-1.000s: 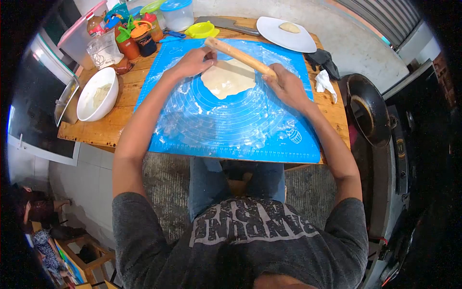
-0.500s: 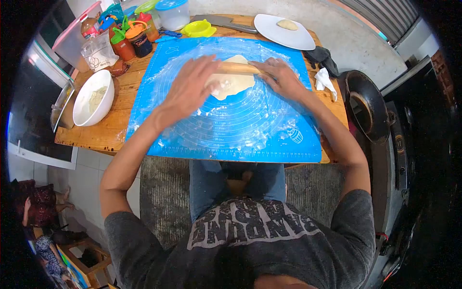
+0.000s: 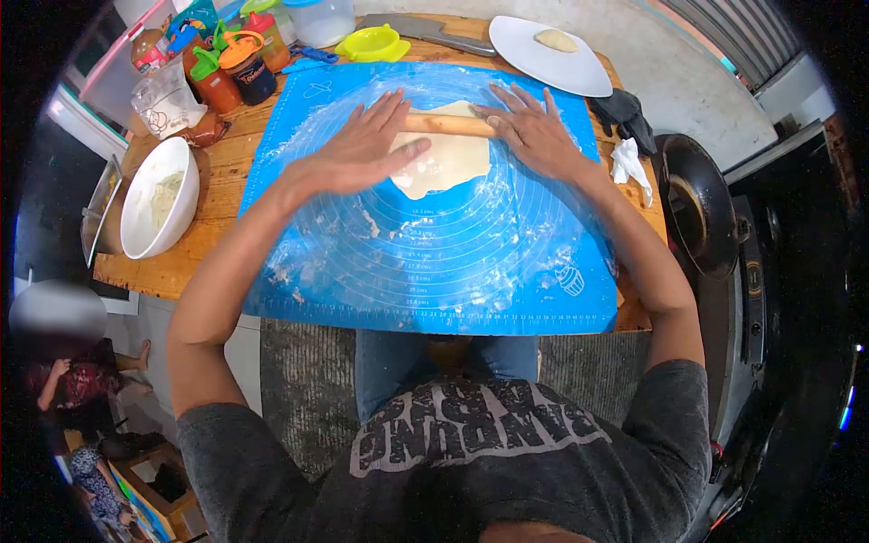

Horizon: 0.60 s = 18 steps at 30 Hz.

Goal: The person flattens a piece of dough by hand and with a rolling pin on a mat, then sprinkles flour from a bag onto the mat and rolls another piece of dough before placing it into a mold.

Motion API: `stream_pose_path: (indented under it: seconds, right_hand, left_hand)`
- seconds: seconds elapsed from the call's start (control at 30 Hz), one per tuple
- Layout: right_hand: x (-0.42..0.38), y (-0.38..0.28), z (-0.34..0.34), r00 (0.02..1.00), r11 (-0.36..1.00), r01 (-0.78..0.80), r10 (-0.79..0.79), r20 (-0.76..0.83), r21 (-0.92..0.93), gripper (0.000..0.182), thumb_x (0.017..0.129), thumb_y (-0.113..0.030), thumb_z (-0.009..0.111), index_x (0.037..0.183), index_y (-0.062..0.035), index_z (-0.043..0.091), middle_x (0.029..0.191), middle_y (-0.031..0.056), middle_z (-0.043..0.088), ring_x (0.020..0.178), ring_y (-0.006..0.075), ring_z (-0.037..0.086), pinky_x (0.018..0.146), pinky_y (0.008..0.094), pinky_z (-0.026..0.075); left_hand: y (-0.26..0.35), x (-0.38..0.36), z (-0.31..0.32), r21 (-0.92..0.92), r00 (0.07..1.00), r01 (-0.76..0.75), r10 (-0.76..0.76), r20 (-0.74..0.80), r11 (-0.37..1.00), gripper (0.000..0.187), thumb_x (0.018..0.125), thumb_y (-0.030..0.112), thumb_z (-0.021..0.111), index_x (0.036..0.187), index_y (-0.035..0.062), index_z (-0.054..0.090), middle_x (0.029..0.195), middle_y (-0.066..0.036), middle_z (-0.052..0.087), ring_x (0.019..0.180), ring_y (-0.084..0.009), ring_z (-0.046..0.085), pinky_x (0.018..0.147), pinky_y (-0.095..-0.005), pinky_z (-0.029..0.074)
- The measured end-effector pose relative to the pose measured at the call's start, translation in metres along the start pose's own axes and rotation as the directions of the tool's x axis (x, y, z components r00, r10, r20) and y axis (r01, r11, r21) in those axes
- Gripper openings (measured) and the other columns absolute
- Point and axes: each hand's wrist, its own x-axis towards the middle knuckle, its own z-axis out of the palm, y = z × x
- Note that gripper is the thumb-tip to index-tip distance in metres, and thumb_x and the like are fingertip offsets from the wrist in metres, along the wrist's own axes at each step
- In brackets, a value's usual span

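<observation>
A wooden rolling pin (image 3: 450, 125) lies crosswise on a thin, flat sheet of dough (image 3: 453, 166) with a ragged edge. My left hand (image 3: 367, 145) rests over the pin's left end, fingers stretched forward and the thumb reaching across the dough. At the other end is my right hand (image 3: 534, 133), its palm side against the pin and its fingers spread. Neither hand wraps round the wood. Beneath everything is a blue pastry mat (image 3: 434, 271) printed with circles and dusted with flour.
On the left stand a white bowl of flour (image 3: 161, 199) and several sauce bottles (image 3: 246, 68). A cleaver (image 3: 434, 34), a yellow-green dish (image 3: 373, 43) and a white plate (image 3: 516, 63) with a dough piece (image 3: 557, 40) are at the back. A black wok (image 3: 697, 206) sits right.
My right hand's fingers have spread wider and stretched forward. My left fingers have straightened over the pin's end. The camera view has shifted slightly, and the pin still lies across the dough.
</observation>
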Motion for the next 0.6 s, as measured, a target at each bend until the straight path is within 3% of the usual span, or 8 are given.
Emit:
stream_pose_path:
  seconds: [0.1,0.2,0.3,0.4,0.5,0.6]
  right_hand:
    - [0.016,0.015,0.019,0.991,0.998,-0.044,0.038,-0.127,-0.045,0.047,0.103,-0.041,0.028,0.140,-0.0229,0.049,0.151,0.0139,0.035,0.140,0.0338,0.029,0.114,0.0567,0.017]
    - [0.038,0.023,0.022,0.958,0.987,-0.153,0.137,-0.252,-0.047,0.044,0.099,-0.038,0.039,0.136,-0.0170,0.052,0.139,0.0165,0.047,0.126,0.0349,0.044,0.103,0.0582,0.031]
    - [0.049,0.020,0.015,0.926,0.975,-0.161,0.095,-0.365,-0.155,0.039,0.096,-0.030,0.049,0.130,-0.0135,0.055,0.126,0.0137,0.055,0.111,0.0309,0.051,0.090,0.0502,0.040]
    - [0.046,0.015,0.011,0.899,0.988,-0.035,-0.036,-0.436,-0.153,0.037,0.093,-0.025,0.055,0.127,-0.0128,0.057,0.112,0.0124,0.058,0.102,0.0300,0.054,0.083,0.0469,0.041]
    - [0.026,0.012,0.010,0.946,0.981,0.178,-0.150,-0.287,0.075,0.035,0.093,-0.026,0.054,0.126,-0.0143,0.059,0.105,0.0122,0.058,0.100,0.0299,0.054,0.083,0.0448,0.042]
    - [0.026,0.018,0.022,0.943,0.982,0.155,-0.114,-0.311,0.110,0.038,0.093,-0.032,0.053,0.129,-0.0229,0.060,0.098,0.0124,0.057,0.095,0.0295,0.055,0.083,0.0448,0.040]
  left_hand:
    - [-0.012,0.028,-0.008,-0.018,0.997,0.046,-0.045,0.065,0.999,0.096,0.093,0.071,0.016,0.150,-0.0061,0.008,0.158,-0.022,0.003,0.148,-0.0319,-0.001,0.119,-0.0491,0.004]
    - [-0.013,0.060,-0.023,0.004,0.980,0.142,-0.141,0.142,0.990,0.088,0.096,0.065,0.012,0.151,-0.0037,0.005,0.159,-0.020,0.002,0.148,-0.0299,-0.001,0.119,-0.0468,0.002]
    - [-0.029,0.081,-0.019,0.019,0.984,0.131,-0.132,0.116,0.991,0.090,0.094,0.068,0.010,0.152,-0.0003,0.004,0.160,-0.017,0.002,0.148,-0.0267,-0.002,0.119,-0.0474,0.001]
    - [-0.038,0.085,-0.016,-0.003,0.990,0.110,-0.110,0.090,0.994,0.087,0.095,0.067,0.009,0.153,0.0024,0.004,0.160,-0.015,0.001,0.148,-0.0260,-0.002,0.119,-0.0485,0.001]
    - [-0.032,0.068,-0.016,0.091,0.992,0.127,-0.127,-0.006,0.988,0.082,0.096,0.064,0.010,0.153,0.0049,0.004,0.161,-0.012,0.001,0.148,-0.0255,-0.002,0.119,-0.0489,0.001]
    - [-0.032,0.053,-0.005,-0.006,0.998,0.053,-0.053,-0.021,0.999,0.078,0.098,0.061,0.012,0.154,0.0068,0.005,0.161,-0.010,0.002,0.148,-0.0261,0.000,0.119,-0.0500,0.001]
